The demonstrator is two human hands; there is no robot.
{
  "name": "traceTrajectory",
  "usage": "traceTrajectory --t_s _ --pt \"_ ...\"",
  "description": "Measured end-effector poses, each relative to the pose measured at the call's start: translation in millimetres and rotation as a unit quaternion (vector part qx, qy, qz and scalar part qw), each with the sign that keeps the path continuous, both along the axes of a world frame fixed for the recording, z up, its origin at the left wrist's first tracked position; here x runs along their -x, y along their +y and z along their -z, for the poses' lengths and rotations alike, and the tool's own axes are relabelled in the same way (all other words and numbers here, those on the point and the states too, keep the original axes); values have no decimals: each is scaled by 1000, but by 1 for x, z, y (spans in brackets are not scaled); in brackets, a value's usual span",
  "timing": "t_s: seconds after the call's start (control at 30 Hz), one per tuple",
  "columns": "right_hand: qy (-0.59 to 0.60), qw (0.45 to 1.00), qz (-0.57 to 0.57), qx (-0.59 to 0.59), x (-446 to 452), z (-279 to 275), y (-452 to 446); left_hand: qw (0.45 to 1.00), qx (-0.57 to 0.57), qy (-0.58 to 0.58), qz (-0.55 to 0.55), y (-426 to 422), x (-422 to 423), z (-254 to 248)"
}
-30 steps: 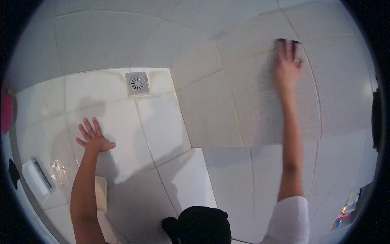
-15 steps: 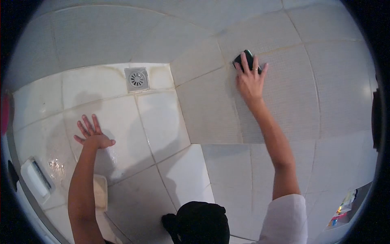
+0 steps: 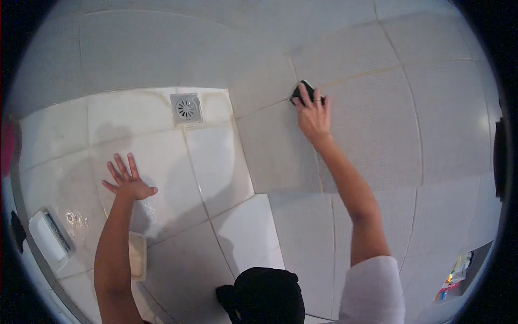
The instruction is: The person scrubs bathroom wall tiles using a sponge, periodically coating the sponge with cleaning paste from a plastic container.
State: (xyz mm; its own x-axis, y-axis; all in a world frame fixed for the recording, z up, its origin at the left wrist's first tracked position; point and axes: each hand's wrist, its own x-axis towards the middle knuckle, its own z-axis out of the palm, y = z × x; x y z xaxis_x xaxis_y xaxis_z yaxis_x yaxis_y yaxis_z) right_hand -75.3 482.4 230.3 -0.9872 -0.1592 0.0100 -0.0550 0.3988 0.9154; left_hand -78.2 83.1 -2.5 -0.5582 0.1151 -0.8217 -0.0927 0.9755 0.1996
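I locate the black pad [image 3: 311, 92] on the tiled wall [image 3: 367, 124], right of the wall's left edge, at the junction of 2 grout lines. It lies against the tile surface. The right hand [image 3: 314, 119] holds the pad: the fingers lie over it, slightly apart, and pin it to the wall. I cannot tell the thumb position. 1 ring [image 3: 317, 100] is fitted on a finger of this hand. A white sleeve [image 3: 372, 291] covers the upper part of the same arm.

The left hand [image 3: 129, 186] holds nothing. I read it as wide: palm down, fingers spread, resting on the white tiled floor [image 3: 216, 162].

1 square drain [image 3: 186, 109] is set in the floor near its far right corner. 1 beige block-shaped item [image 3: 138, 256] is just beside the left forearm, which hides part of it. Near the floor's left edge lies 1 white oblong item [image 3: 49, 240] with a dark strip along its right side; a wet patch [image 3: 77, 221] glints just beside it. At the far left I see part of 1 pink object [image 3: 8, 146]. Small colourful items [image 3: 458, 272] occupy a recess at the lower right of the wall.
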Motion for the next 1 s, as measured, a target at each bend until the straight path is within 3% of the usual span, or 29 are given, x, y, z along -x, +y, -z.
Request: traceTrajectory --t_s 0.07,0.1,0.17,0.2,0.27,0.33,0.4,0.43,0.47,0.5,0.53,0.73,0.93,1.0 --pt "52 998 23 15 -10 -66 14 1000 2 -23 -1 5 0 -14" --pt "112 991 65 -35 -12 -116 14 1000 -5 -23 5 9 -1 -16" --pt "240 969 -43 -47 -29 -230 39 999 19 -27 6 8 2 -14" --pt "316 946 24 -74 -34 -274 23 1000 19 -23 10 8 3 -13" --pt "378 907 -19 -182 -37 -324 15 998 40 -53 12 11 8 -13" --pt "384 910 -11 -152 -32 -312 19 998 36 -56 10 11 10 -11" --pt "361 928 1 -90 -29 -262 19 998 33 -57 14 10 13 -11" --pt "292 942 2 -163 -37 -216 20 997 28 -66 14 8 15 -13" --pt "221 965 24 -136 -52 -169 15 997 23 -76 15 7 15 -12" --pt "127 987 45 -90 -71 -135 1 997 22 -66 13 7 13 -6" --pt "89 995 -7 36 -95 -120 2 997 20 -67 16 8 10 -6" --pt "244 968 45 -50 -189 -240 -19 998 24 -51 13 9 10 -2" --pt "201 978 -20 -56 -53 -259 -6 998 16 -51 13 7 13 -13" --pt "212 976 -12 -58 -83 -255 -9 997 11 -67 21 3 12 -16"
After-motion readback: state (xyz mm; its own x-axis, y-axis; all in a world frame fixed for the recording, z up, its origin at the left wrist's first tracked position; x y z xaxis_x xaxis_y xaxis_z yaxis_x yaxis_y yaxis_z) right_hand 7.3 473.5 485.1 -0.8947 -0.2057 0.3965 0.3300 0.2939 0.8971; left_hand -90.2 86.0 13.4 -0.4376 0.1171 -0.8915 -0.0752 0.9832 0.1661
